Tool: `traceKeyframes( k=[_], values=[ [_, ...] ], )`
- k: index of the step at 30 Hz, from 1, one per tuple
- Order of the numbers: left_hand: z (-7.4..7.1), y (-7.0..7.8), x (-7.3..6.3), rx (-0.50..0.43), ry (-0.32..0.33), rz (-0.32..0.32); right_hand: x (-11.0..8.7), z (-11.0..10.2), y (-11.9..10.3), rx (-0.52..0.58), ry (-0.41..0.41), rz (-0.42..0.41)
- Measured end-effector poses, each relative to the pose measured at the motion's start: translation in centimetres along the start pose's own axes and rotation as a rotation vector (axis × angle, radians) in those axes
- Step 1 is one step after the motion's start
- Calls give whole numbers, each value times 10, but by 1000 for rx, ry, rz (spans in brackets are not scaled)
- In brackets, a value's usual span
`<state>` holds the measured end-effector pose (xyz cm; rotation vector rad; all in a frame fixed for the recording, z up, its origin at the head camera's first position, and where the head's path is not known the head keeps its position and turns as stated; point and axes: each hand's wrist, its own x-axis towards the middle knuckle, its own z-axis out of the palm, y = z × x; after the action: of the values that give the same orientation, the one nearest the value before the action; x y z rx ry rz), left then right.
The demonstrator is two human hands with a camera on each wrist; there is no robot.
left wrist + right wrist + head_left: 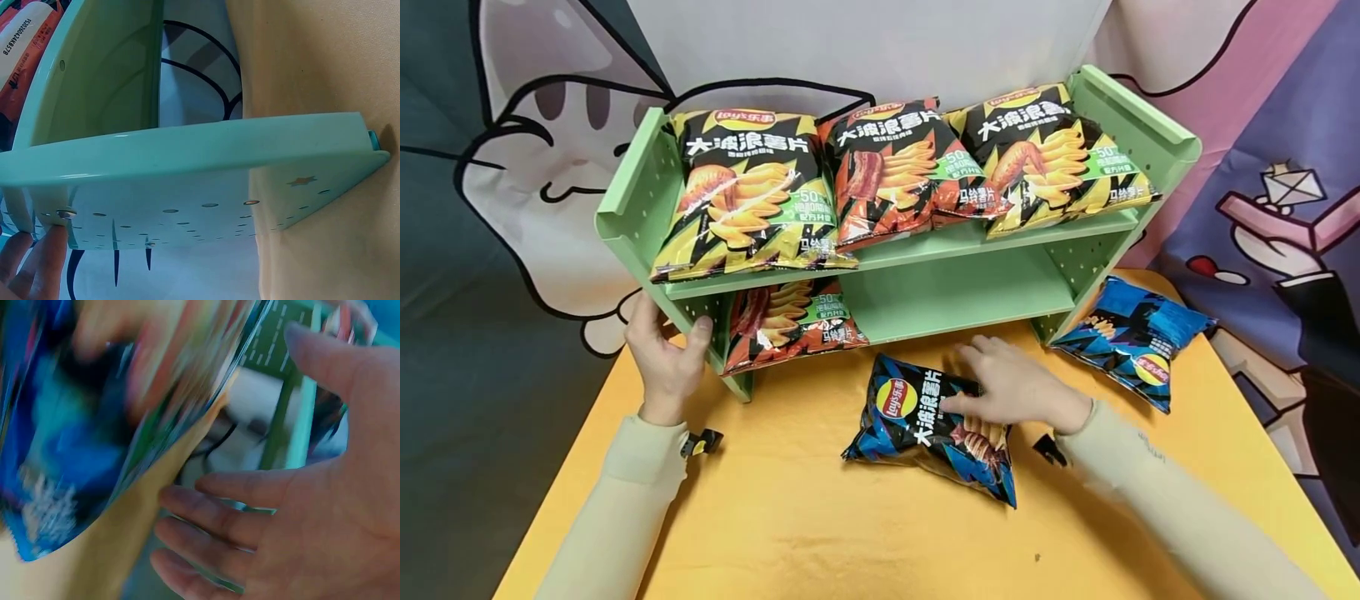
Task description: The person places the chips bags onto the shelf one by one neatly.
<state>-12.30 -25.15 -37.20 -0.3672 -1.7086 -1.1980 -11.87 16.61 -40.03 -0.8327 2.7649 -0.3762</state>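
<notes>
My left hand (672, 362) is at the left side panel of a green two-tier shelf (955, 296). In the left wrist view its straight fingers (49, 265) touch the panel's outer face (187, 212); the thumb lies outside that view. My right hand (1007, 383) is spread over a blue-and-black chip bag (917, 442) lying on the table in front of the shelf. The right wrist view shows the bag (81, 450) blurred, beside the loosely extended fingers, which are not wrapped round it. Whether the fingertips touch it is unclear.
Chip bags fill the top tier: yellow-black (745, 196), red-black (895, 171) and another yellow-black (1048, 158). One red-black bag (793, 325) sits at the lower tier's left. Another blue bag (1131, 337) lies right of the shelf on the yellow table (760, 517).
</notes>
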Motion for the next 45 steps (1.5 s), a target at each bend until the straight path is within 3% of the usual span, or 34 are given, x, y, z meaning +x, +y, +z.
traceKeyframes(
  k=[3, 5, 8, 11, 19, 26, 37, 45],
  values=[
    [-1, 1, 0, 11, -5, -9, 10, 0, 17, 101, -95, 37],
    [-1, 2, -1, 13, -8, -12, 15, 4, 23, 183, -136, 20],
    [0, 1, 0, 10, -6, -12, 21, 14, 25, 275, -166, -26],
    [0, 0, 1, 6, -5, -9, 25, 21, 22, 299, -195, -21],
    [1, -1, 1, -3, -4, -5, 22, 28, 10, 338, -276, 136],
    [1, 1, 1, -3, -7, -11, 11, 40, -4, 388, -220, 232],
    [0, 2, 1, 2, -8, -9, -15, 45, -24, 410, -23, 204],
    [-1, 2, 0, 1, -13, -21, -32, 42, -30, 401, 59, 174]
  ],
)
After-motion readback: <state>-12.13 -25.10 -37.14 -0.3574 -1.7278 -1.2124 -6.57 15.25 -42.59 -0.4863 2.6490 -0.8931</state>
